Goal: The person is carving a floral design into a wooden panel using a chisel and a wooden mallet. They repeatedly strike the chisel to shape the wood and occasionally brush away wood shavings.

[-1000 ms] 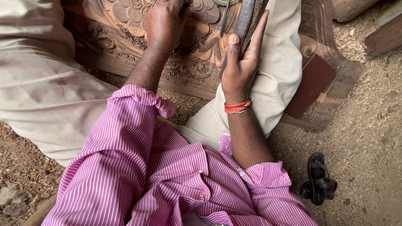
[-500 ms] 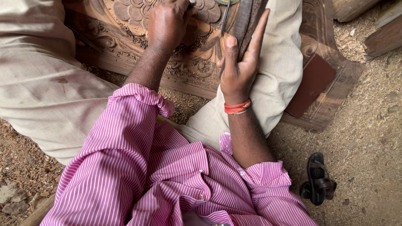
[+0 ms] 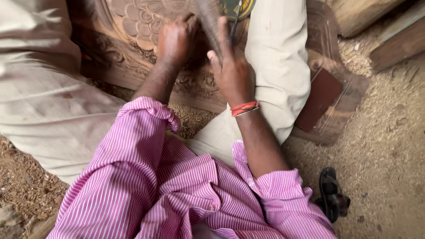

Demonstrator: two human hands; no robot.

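- My left hand (image 3: 177, 40) sits in the upper middle of the frame, fingers curled into a loose fist on the carved panel (image 3: 141, 22); something thin may be in its grip, but I cannot tell what.
- My right hand (image 3: 232, 71) is just right of it, closed round a dark mallet (image 3: 208, 26), thumb up along its side. The mallet is blurred and runs up to the top edge of the frame.
- The two hands are near each other, almost touching, both over the panel.
- The panel lies across the top of the frame, between my knees; petal shapes show at the upper left, scrollwork lower down near my wrists.
- An orange band (image 3: 243, 108) circles my right wrist.
- My pink striped sleeves (image 3: 133, 168) fill the lower half of the frame, rolled at the forearms.
- My pale trousers (image 3: 48, 102) lie at the left and to the right of the hands.
- A red-brown block (image 3: 321, 99) lies at the panel's right end.
- A black sandal (image 3: 332, 199) lies on the sawdust (image 3: 385, 146) at the lower right.
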